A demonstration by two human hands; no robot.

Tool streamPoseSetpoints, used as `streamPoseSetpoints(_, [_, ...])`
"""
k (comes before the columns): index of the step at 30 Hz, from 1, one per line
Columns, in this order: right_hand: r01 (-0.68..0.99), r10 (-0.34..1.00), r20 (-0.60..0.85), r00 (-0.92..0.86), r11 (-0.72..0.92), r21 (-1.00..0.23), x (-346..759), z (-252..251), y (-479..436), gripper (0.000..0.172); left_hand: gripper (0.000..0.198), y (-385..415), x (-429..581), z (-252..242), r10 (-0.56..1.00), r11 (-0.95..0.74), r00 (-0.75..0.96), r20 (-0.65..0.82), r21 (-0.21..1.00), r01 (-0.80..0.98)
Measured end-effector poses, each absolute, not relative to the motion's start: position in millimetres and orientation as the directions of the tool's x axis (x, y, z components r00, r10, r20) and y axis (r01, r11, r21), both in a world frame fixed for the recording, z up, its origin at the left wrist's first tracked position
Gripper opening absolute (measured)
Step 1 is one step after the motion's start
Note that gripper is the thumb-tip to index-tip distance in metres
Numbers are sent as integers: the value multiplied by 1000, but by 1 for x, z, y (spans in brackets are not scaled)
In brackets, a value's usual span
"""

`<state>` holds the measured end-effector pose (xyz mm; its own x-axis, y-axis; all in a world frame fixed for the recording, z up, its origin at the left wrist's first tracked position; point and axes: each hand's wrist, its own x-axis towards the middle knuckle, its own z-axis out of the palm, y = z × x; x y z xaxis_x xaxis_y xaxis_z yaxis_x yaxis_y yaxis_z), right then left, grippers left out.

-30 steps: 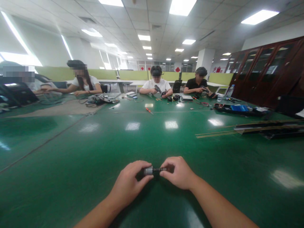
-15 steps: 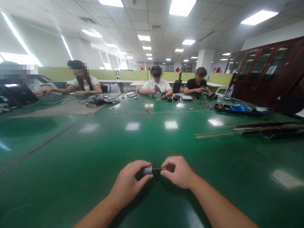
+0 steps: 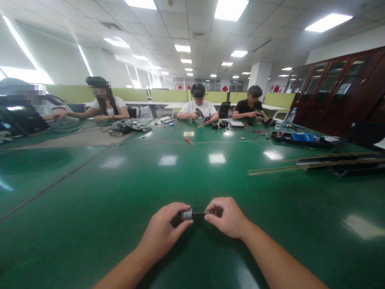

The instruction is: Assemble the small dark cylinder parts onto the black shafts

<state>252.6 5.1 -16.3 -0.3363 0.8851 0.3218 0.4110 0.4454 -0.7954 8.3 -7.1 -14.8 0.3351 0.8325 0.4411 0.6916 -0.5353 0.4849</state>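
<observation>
Low over the green table (image 3: 90, 208), my two hands meet in front of me. My left hand (image 3: 164, 230) is closed around a small grey metal cylinder (image 3: 187, 214), thumb and forefinger gripping its end. A thin dark shaft (image 3: 199, 213) sticks out of the cylinder to the right, and my right hand (image 3: 227, 218) pinches that shaft between its fingertips. The rest of the part is hidden inside my left palm.
Several people sit working at the far side. A red-handled screwdriver (image 3: 188, 140) lies mid-table. Thin brass rods (image 3: 279, 166) and dark trays (image 3: 339, 164) lie at right, a blue-filled toolbox (image 3: 302, 137) behind. Cables and a device (image 3: 129, 127) sit at left. Wooden cabinets (image 3: 337, 92) line the right wall.
Both hands have drifted very slightly up the picture together. Their grip on the cylinder and shaft is the same.
</observation>
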Motion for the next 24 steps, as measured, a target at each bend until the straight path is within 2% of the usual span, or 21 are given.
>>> streamPoseSetpoints(24, [401, 886, 326, -330, 444, -801, 254, -18, 7, 4, 28, -5, 5, -19, 843, -519, 320, 432, 498, 695])
